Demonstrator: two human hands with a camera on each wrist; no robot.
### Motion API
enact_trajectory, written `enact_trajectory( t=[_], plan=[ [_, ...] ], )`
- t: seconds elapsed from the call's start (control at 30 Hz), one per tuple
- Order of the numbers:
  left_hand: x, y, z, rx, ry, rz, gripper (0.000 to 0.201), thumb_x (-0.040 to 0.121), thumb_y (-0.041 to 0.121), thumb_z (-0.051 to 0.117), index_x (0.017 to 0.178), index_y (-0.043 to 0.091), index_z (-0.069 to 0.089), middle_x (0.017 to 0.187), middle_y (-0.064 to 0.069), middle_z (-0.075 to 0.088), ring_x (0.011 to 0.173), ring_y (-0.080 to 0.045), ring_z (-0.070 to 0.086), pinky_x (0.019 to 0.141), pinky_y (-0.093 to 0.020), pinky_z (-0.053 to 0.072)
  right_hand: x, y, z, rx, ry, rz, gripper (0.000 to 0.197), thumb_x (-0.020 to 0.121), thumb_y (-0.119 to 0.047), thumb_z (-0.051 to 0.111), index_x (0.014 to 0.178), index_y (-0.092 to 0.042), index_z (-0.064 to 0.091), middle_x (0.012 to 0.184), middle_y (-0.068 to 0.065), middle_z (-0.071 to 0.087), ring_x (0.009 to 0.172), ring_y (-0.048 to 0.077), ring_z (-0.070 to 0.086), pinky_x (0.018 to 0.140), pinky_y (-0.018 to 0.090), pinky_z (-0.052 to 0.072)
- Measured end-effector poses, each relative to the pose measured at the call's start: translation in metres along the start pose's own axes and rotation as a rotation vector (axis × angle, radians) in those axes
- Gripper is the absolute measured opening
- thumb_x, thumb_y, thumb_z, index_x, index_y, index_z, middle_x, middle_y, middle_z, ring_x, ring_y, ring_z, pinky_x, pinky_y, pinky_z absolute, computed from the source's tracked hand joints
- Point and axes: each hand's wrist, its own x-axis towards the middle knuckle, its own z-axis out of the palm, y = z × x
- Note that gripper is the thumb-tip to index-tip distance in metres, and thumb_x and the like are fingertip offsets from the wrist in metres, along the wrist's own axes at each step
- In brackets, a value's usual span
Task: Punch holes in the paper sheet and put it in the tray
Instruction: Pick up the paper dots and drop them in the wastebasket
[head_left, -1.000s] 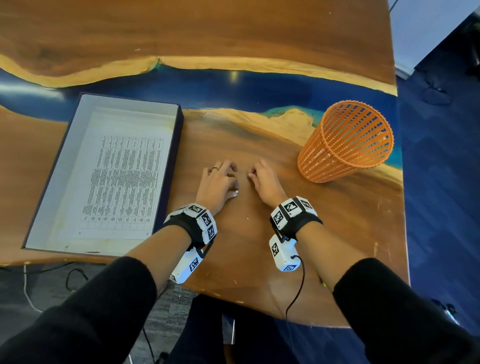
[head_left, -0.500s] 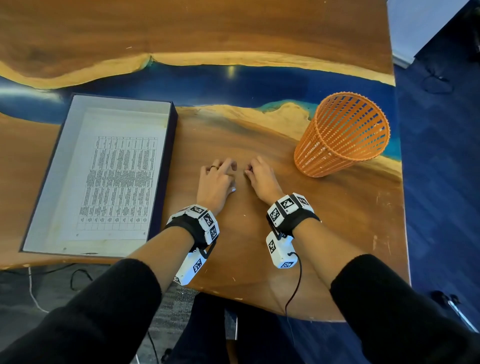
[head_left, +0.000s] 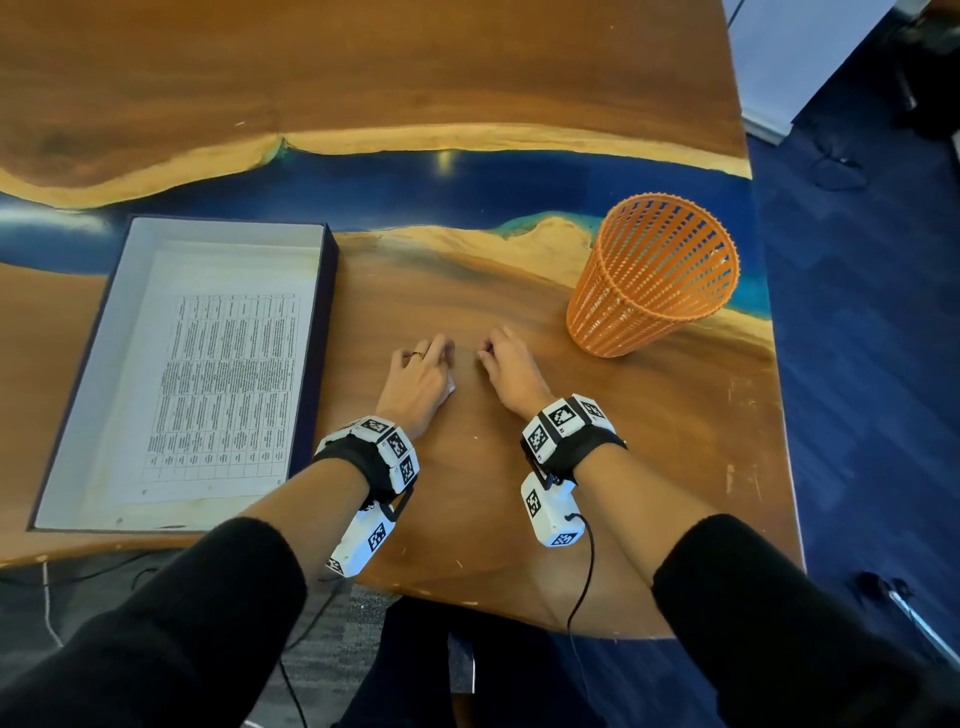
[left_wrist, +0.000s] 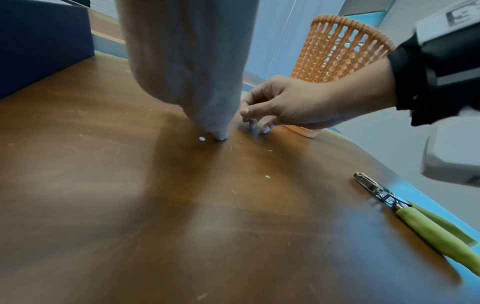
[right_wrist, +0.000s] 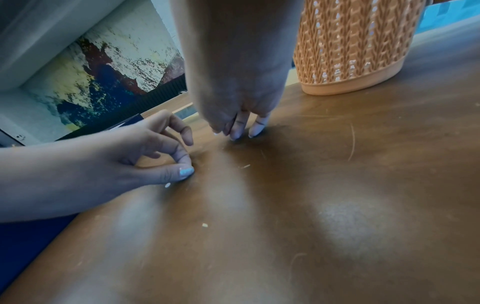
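Note:
The printed paper sheet (head_left: 223, 374) lies flat inside the shallow white tray (head_left: 104, 415) with dark blue walls, on the left of the table. My two hands rest side by side on the wood right of the tray. My left hand (head_left: 441, 358) has curled fingers, its thumb tip down on the table beside a small white paper dot (left_wrist: 202, 139). My right hand (head_left: 488, 353) is curled too, thumb and forefinger pressed together and the other fingertips (left_wrist: 265, 129) touching the wood; nothing shows between them. A hole punch (left_wrist: 415, 218) with green handles lies near the table's front edge, under my right forearm.
An orange slatted basket (head_left: 654, 275) stands upright just right of my right hand. The table's right edge (head_left: 779, 415) and near edge drop to blue carpet. Cables hang from the wrist cameras. Small crumbs dot the wood.
The head view has shifted a little. Both hands stay at the same spot on the table, with only slight finger movement.

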Motion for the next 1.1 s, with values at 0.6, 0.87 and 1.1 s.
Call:
enact_trajectory(
  t=[0.6,0.87,1.1],
  plan=[
    [0.07,-0.011,-0.144,-0.215,0.439,0.056,0.014,0.094,0.012,0.052,0.105,0.004,0.057,0.116,-0.01,0.052,0.116,-0.018,0.041,0.078,-0.041,0.049,0.004,-0.073,-0.134,-0.001,0.302,-0.236,0.012,0.096,-0.01,0.042,0.099,-0.003,0.052,0.1,0.015,0.05,0.079,0.022,0.048,0.071,0.033,0.04],
    [0.115,0.081,-0.178,-0.528,0.397,0.247,0.017,0.094,0.02,0.05,0.093,0.006,0.059,0.115,-0.008,0.047,0.097,-0.021,0.051,0.076,-0.043,0.046,-0.02,0.011,-0.193,-0.1,0.421,0.008,0.008,0.091,-0.006,0.05,0.092,-0.002,0.056,0.099,0.016,0.056,0.085,0.015,0.043,0.079,0.034,0.041],
    [0.122,0.102,-0.166,-0.505,0.307,0.308,0.008,0.091,0.018,0.055,0.09,0.011,0.059,0.118,-0.005,0.045,0.105,-0.019,0.047,0.087,-0.039,0.04,-0.036,0.034,-0.201,-0.038,0.373,0.099,0.007,0.089,-0.001,0.053,0.093,-0.004,0.057,0.102,0.014,0.056,0.088,0.017,0.048,0.08,0.031,0.043]
  ],
)
